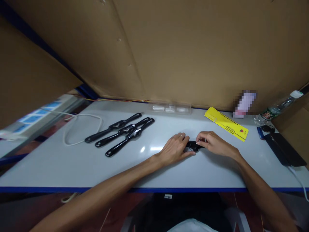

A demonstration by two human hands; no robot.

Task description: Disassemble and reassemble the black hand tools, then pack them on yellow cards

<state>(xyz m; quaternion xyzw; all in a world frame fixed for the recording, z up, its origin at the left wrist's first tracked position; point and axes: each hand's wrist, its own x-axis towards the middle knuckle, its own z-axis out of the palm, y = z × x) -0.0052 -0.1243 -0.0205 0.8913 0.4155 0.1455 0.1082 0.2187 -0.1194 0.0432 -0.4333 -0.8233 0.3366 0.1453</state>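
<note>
A black spokeshave point(193, 145) lies on the table under both of my hands, with its middle part showing between them. My left hand point(175, 147) is wrapped over its left end and hides that handle; the thumb runs along the near side. At the right of the tool's body, my right hand point(209, 141) has thumb and forefinger closed in a pinch. What sits between those fingertips is too small to make out. To the left, three more black spokeshaves point(130, 137) lie side by side at a slant.
Yellow printed cards point(227, 125) lie behind my right hand. A clear plastic tray point(170, 108) stands by the cardboard wall point(169, 58). At the right are a bottle point(277, 109), a black case point(285, 149) and a blue lighter-like object point(260, 132). A white cable point(83, 115) loops at the left.
</note>
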